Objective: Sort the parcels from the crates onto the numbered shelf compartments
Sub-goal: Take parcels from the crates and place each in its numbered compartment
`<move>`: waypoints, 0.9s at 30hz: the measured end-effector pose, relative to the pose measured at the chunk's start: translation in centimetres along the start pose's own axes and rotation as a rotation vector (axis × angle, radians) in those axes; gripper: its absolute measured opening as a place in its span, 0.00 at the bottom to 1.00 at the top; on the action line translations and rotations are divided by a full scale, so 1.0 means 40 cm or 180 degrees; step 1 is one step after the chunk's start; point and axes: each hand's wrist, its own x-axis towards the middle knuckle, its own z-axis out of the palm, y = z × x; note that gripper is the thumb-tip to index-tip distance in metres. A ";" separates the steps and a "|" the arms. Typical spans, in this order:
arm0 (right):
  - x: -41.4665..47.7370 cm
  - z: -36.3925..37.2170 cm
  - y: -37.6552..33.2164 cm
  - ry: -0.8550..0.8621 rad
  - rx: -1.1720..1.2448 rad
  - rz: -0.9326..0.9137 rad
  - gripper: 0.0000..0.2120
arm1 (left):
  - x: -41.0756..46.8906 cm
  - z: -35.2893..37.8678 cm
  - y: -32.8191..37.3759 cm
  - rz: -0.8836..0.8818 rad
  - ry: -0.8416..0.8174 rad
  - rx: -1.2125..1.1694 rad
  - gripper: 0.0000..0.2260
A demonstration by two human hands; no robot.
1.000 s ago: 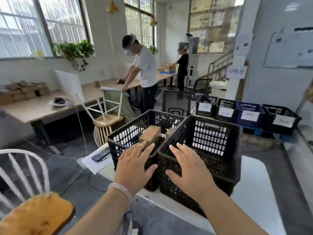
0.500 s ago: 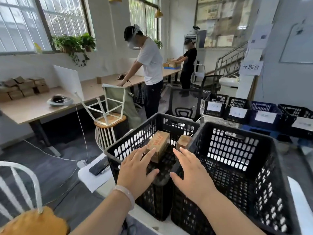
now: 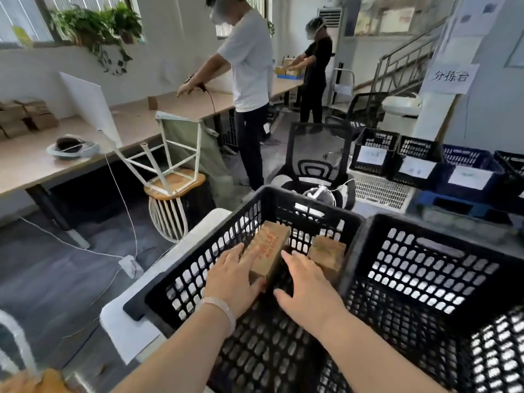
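A long cardboard parcel with red print (image 3: 268,249) stands tilted in the left black crate (image 3: 307,202), a smaller parcel (image 3: 329,254) just beside it. The left hand (image 3: 232,277) lays straight fingers on the long parcel, apparently not yet gripping. The right hand (image 3: 309,290) hovers spread and empty between the two parcels, with a second crate (image 3: 425,265) alongside.
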 end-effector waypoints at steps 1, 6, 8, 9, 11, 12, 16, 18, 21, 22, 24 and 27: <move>0.028 0.014 0.003 -0.0077 0.0020 0.0081 0.36 | 0.035 0.013 -0.011 -0.0012 -0.0081 0.0008 0.32; 0.189 0.083 0.016 -0.0450 0.0396 0.0839 0.35 | 0.189 0.090 -0.062 -0.0168 -0.0673 -0.0247 0.31; 0.254 0.113 0.021 -0.0544 0.0594 0.1163 0.35 | 0.243 0.122 -0.079 -0.0260 -0.0899 -0.0459 0.30; 0.284 0.134 0.026 -0.0570 0.0622 0.1277 0.35 | 0.266 0.138 -0.086 -0.0335 -0.0968 -0.0585 0.29; 0.336 0.170 0.036 -0.0598 0.0634 0.1475 0.34 | 0.306 0.173 -0.099 -0.0535 -0.1027 -0.0844 0.30; 0.358 0.188 0.042 -0.0599 0.0714 0.1612 0.33 | 0.321 0.188 -0.105 -0.0625 -0.1080 -0.0955 0.30; 0.428 0.265 0.066 -0.0614 0.1331 0.2177 0.31 | 0.362 0.242 -0.128 -0.0568 -0.1316 -0.1026 0.34; 0.448 0.298 0.080 -0.0626 0.1573 0.2384 0.34 | 0.374 0.256 -0.137 -0.0538 -0.1304 -0.1062 0.34; 0.455 0.318 0.085 -0.0485 0.2022 0.2589 0.33 | 0.385 0.260 -0.140 -0.0542 -0.1229 -0.1229 0.34; 0.454 0.316 0.085 -0.0366 0.2111 0.2583 0.31 | 0.388 0.259 -0.139 -0.0562 -0.1198 -0.1292 0.33; 0.448 0.298 0.076 -0.0047 0.2319 0.2529 0.25 | 0.389 0.249 -0.132 -0.0622 -0.1139 -0.1430 0.31; 0.432 0.256 0.055 0.0358 0.2654 0.2359 0.22 | 0.390 0.228 -0.115 -0.0660 -0.1054 -0.1681 0.30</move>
